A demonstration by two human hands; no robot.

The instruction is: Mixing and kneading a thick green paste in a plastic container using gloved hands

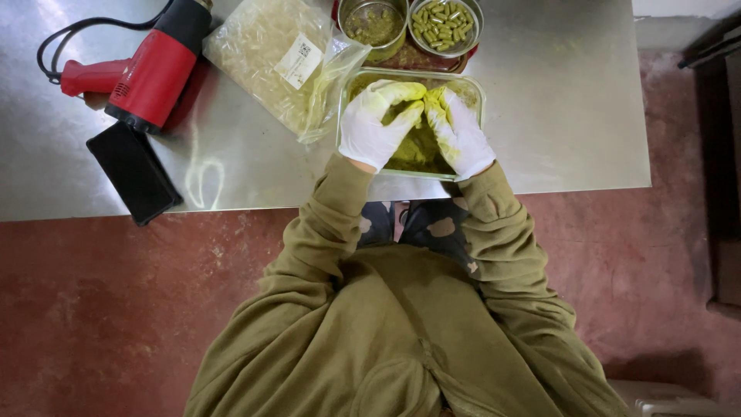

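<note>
Two gloved hands, left [376, 123] and right [461, 131], fingertips pinched together over a clear rectangular tray [472, 86] of yellow-green powder [417, 147]; what they pinch is hidden. Beyond fingers: two round steel bowls, one powder [373, 23], one capsules [444, 25]. Left: crinkly bag [270, 58], red heat gun [147, 69].

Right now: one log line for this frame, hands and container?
left hand: gloved, over green powder | right hand: gloved, fingertips meeting left | tray: clear, on steel table | heat gun: lying idle
</note>
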